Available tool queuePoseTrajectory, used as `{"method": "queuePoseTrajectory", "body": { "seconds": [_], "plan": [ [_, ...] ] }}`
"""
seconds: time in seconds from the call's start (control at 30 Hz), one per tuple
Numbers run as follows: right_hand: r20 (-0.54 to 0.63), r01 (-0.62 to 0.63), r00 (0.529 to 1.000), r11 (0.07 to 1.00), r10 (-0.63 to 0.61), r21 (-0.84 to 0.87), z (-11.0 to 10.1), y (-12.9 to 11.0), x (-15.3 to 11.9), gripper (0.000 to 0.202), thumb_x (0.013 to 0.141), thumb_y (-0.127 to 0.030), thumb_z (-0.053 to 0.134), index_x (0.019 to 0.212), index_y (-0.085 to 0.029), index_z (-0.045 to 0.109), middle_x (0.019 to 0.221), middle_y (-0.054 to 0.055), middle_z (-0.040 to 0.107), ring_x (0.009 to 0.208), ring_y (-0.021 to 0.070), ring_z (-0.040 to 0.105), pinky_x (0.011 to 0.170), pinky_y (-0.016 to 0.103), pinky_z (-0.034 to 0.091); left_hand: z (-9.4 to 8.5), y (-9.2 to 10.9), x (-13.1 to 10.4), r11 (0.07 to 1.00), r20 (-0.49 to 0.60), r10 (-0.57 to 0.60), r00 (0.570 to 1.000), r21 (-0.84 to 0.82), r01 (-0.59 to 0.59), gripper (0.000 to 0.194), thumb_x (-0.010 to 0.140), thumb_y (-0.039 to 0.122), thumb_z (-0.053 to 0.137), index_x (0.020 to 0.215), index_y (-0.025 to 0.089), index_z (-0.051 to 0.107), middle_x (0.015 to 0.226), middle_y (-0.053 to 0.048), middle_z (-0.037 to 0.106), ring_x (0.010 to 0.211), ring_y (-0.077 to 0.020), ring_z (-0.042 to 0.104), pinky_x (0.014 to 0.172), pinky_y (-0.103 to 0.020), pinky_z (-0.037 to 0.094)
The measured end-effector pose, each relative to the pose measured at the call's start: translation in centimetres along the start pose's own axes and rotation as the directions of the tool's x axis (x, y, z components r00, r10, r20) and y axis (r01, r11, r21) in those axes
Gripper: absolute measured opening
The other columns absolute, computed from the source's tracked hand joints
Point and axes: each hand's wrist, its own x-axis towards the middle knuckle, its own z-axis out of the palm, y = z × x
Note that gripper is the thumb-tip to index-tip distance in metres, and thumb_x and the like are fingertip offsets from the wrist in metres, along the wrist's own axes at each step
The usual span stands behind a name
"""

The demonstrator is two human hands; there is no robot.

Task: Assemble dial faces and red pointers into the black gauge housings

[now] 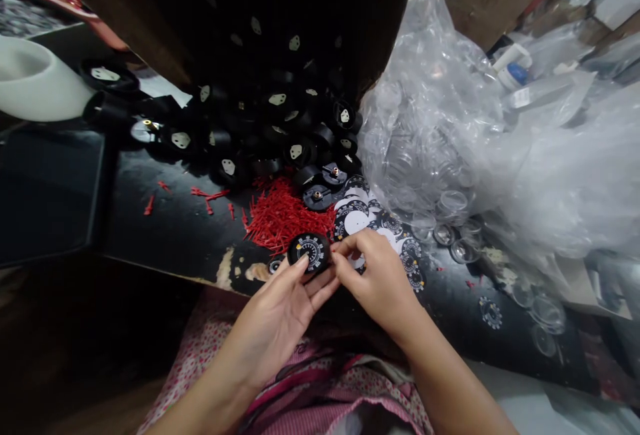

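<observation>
My left hand (280,318) holds a round black gauge (310,253) with a numbered dial face turned up, thumb on its front edge. Close by its right side, my right hand (375,275) has thumb and index finger pinched together. Whatever sits in that pinch is too small to make out. Just beyond the gauge lies a heap of red pointers (285,215). Printed dial discs (357,222), some showing white backs, spread behind my right hand. Black gauge housings (317,196) are piled farther back.
A large dark box (280,15) stands at the back, housings spilling from its mouth. At right, a plastic bag (430,115) holds clear round covers (453,202). A dark tray (50,188) and a white container (40,82) stand left. Loose red pointers (150,205) lie on the black table (165,242).
</observation>
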Motion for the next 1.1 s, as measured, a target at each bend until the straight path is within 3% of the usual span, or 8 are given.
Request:
{"method": "queuePoseTrajectory", "body": {
  "seconds": [0.1,0.23,0.33,0.5,0.67,0.9,1.1],
  "plan": [
    [-0.013,0.021,1.000,0.999,-0.021,0.044,-0.4,0.2,-0.7,0.004,0.089,-0.017,0.061,0.089,-0.020,0.063,0.092,0.004,0.067,0.090,0.0194,0.059,0.082,0.034,0.042,0.0,-0.4,0.2,0.994,-0.005,0.099,0.995,0.048,-0.098,0.016,0.092,0.017,0.056,0.099,0.013,0.070,0.108,-0.014,0.076,0.109,-0.0257,0.069,0.102,-0.039,0.053],
    [-0.004,-0.045,0.999,0.999,0.045,0.018,-0.7,0.3,-1.1,0.006,0.087,-0.021,0.063,0.082,-0.020,0.060,0.084,0.002,0.062,0.082,0.0182,0.057,0.073,0.031,0.042,-0.5,-1.4,-0.1,0.950,0.083,0.244,0.966,0.178,-0.256,0.023,0.089,0.026,0.065,0.111,0.020,0.069,0.116,-0.009,0.074,0.117,-0.0252,0.065,0.104,-0.037,0.051],
    [0.009,-0.045,0.999,0.999,0.045,0.003,-0.8,0.0,-1.2,0.012,0.087,-0.017,0.061,0.076,-0.020,0.056,0.079,0.001,0.060,0.078,0.0171,0.054,0.070,0.030,0.040,-0.9,-1.5,-0.3,0.927,0.132,0.261,0.956,0.243,-0.286,0.028,0.088,0.030,0.067,0.116,0.026,0.067,0.119,-0.006,0.073,0.120,-0.0252,0.063,0.105,-0.036,0.049],
    [0.000,-0.028,1.000,0.979,0.029,0.202,-1.4,-0.7,-1.6,0.013,0.090,-0.019,0.060,0.078,-0.020,0.058,0.078,-0.001,0.058,0.075,0.0145,0.054,0.069,0.027,0.042,-0.6,-0.8,0.1,0.882,0.096,0.334,0.938,0.318,-0.347,0.049,0.088,0.032,0.068,0.135,0.038,0.054,0.117,0.000,0.073,0.118,-0.0198,0.064,0.106,-0.031,0.046],
    [-0.016,-0.016,1.000,0.992,0.018,0.126,-1.3,-1.1,-1.8,0.012,0.092,-0.020,0.058,0.080,-0.021,0.060,0.079,0.001,0.058,0.081,0.0171,0.055,0.074,0.031,0.041,-0.2,-1.5,0.7,0.872,0.116,0.234,0.965,0.415,-0.261,0.031,0.084,0.032,0.072,0.114,0.030,0.068,0.117,-0.001,0.072,0.117,-0.0226,0.063,0.105,-0.032,0.046],
    [0.003,-0.017,1.000,0.990,0.016,0.139,-1.6,-1.1,-1.7,0.013,0.091,-0.018,0.058,0.078,-0.020,0.058,0.077,0.000,0.055,0.078,0.0158,0.053,0.071,0.029,0.040,-0.5,-1.3,0.3,0.815,0.193,0.247,0.950,0.489,-0.311,0.032,0.086,0.033,0.070,0.117,0.030,0.067,0.121,-0.001,0.070,0.125,-0.0231,0.057,0.111,-0.032,0.039],
    [0.022,-0.032,0.999,0.988,0.029,0.151,-1.7,-1.4,-2.2,0.012,0.092,-0.018,0.058,0.080,-0.021,0.058,0.079,-0.001,0.055,0.078,0.0150,0.053,0.071,0.028,0.039,0.0,-0.7,-0.3,0.714,0.193,0.325,0.926,0.592,-0.374,0.022,0.084,0.033,0.071,0.105,0.028,0.069,0.110,-0.002,0.073,0.111,-0.0244,0.065,0.097,-0.030,0.050]
  ]
}}
